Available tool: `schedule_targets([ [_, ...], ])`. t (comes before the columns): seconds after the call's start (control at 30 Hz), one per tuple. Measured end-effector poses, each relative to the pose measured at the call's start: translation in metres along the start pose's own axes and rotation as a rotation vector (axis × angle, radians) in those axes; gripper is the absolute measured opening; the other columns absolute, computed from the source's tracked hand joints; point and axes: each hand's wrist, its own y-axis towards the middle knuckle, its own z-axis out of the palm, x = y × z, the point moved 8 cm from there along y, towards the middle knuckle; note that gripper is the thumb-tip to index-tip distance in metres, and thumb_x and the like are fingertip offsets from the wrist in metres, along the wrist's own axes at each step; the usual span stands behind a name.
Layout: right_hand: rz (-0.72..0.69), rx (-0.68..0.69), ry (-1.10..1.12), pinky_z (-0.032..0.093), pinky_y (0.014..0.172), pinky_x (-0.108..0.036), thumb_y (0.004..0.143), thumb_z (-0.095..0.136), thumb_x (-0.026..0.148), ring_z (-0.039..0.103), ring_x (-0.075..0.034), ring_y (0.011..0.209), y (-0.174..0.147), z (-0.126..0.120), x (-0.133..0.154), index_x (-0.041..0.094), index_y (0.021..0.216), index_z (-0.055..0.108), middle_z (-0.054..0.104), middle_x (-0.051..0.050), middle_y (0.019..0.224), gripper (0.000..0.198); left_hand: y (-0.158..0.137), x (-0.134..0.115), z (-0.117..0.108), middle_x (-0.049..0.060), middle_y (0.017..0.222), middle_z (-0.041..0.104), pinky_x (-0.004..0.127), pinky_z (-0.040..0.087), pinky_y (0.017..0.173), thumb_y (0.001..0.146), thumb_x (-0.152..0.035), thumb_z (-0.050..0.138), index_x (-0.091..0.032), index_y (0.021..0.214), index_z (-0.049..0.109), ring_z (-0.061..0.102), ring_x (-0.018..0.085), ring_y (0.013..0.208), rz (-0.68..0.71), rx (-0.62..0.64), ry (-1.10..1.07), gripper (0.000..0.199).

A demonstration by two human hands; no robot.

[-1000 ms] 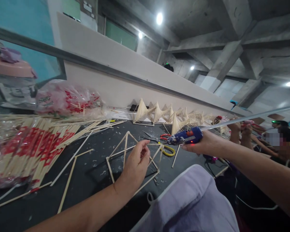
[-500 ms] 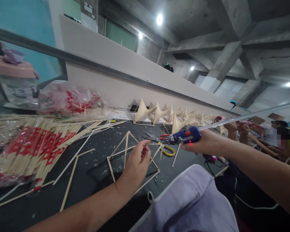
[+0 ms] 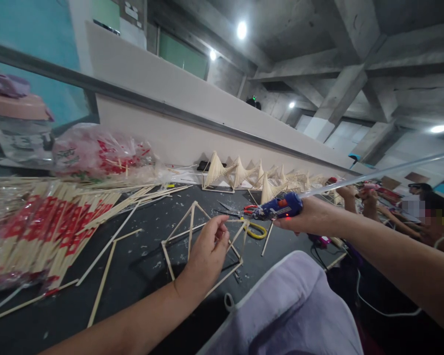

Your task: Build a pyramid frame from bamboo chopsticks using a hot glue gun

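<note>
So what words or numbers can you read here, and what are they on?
None I can read for sure.
Pink-lidded container: big dark lettering, too blurred.
Plastic bag: red and green print, too blurred and crumpled.
Red stick wrappers: pale marks, too small.
Glue gun: pale marks on its side, too small.

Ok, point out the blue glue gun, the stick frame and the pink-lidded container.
Blue glue gun [image 3: 282,206]: head view, on its body.
Stick frame [image 3: 191,229]: head view, on one of its sticks.
Pink-lidded container [image 3: 17,106]: head view, on its lid.
</note>
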Motion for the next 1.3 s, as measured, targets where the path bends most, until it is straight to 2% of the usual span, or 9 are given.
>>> schedule_targets([
  [0.13,0.012,-0.013,-0.024,0.033,0.04,-0.017,0.067,0.059,0.04,0.047,-0.008,0.044,-0.008,0.0,0.001,0.017,0.067,0.062,0.054,0.003,0.046,0.023,0.0,0.002,0.001,0.004,0.095,0.054,0.028,0.043,0.075,0.083,-0.026,0.043,-0.021,0.111,0.05,0.053,0.014,0.084,-0.016,0.001,0.0,0.029],
  [0.27,0.019,-0.082,-0.133,0.03,0.04,-0.018,0.065,0.058,0.048,0.043,-0.008,0.044,-0.012,-0.001,-0.007,0.019,0.067,0.063,0.053,0.004,0.048,0.03,0.0,0.001,0.001,0.004,0.096,0.054,0.03,0.042,0.078,0.083,-0.026,0.043,-0.021,0.111,0.05,0.052,0.015,0.086,0.012,-0.003,0.017,0.029],
  [0.47,-0.075,-0.142,-0.231,0.026,0.04,-0.02,0.066,0.054,0.058,0.041,-0.009,0.045,-0.002,0.003,-0.019,0.023,0.067,0.064,0.052,0.003,0.05,0.036,0.0,0.001,0.001,0.005,0.096,0.055,0.033,0.042,0.08,0.081,-0.027,0.044,-0.02,0.109,0.051,0.053,0.017,0.087,-0.015,0.009,0.016,0.03],
  [0.63,-0.108,-0.138,-0.225,0.024,0.04,-0.021,0.068,0.054,0.055,0.039,-0.008,0.045,-0.001,0.004,-0.016,0.021,0.064,0.064,0.05,0.002,0.049,0.036,0.0,0.0,0.002,0.005,0.095,0.056,0.033,0.043,0.08,0.08,-0.028,0.046,-0.02,0.108,0.052,0.053,0.017,0.086,-0.024,0.012,0.004,0.03],
  [0.83,-0.163,-0.213,-0.167,0.025,0.04,-0.021,0.067,0.057,0.049,0.036,-0.006,0.041,-0.006,0.001,-0.008,0.019,0.061,0.063,0.046,0.004,0.043,0.031,-0.001,0.002,0.001,0.005,0.095,0.056,0.034,0.043,0.08,0.08,-0.031,0.048,-0.02,0.109,0.053,0.054,0.017,0.085,-0.026,0.011,-0.016,0.032],
  [0.93,-0.192,-0.177,-0.091,0.027,0.041,-0.02,0.067,0.057,0.048,0.038,-0.007,0.045,-0.003,0.005,-0.008,0.019,0.065,0.063,0.049,0.004,0.047,0.03,-0.002,0.005,0.003,0.005,0.097,0.056,0.033,0.043,0.08,0.08,-0.032,0.048,-0.021,0.111,0.051,0.054,0.017,0.086,-0.039,0.026,-0.037,0.034],
  [1.1,-0.033,-0.061,0.149,0.034,0.041,-0.018,0.067,0.059,0.047,0.045,-0.008,0.046,0.004,0.013,-0.027,0.017,0.074,0.062,0.053,0.003,0.05,0.03,-0.002,0.009,0.005,0.005,0.097,0.055,0.031,0.043,0.079,0.08,-0.032,0.048,-0.021,0.113,0.05,0.054,0.016,0.085,-0.063,0.036,-0.047,0.034],
  [1.17,0.007,-0.029,0.202,0.035,0.04,-0.018,0.067,0.059,0.047,0.047,-0.008,0.044,0.004,0.016,-0.032,0.017,0.07,0.061,0.053,0.002,0.048,0.03,-0.001,0.008,0.005,0.005,0.098,0.054,0.032,0.043,0.08,0.081,-0.032,0.047,-0.021,0.113,0.049,0.053,0.016,0.087,-0.06,0.043,-0.03,0.034],
  [1.3,-0.04,0.038,0.273,0.035,0.041,-0.017,0.067,0.06,0.045,0.047,-0.007,0.044,0.003,0.022,-0.035,0.016,0.058,0.057,0.054,0.002,0.047,0.03,0.0,0.006,0.004,0.005,0.098,0.053,0.033,0.042,0.082,0.08,-0.032,0.047,-0.02,0.112,0.049,0.053,0.017,0.087,-0.057,0.044,-0.013,0.034],
])
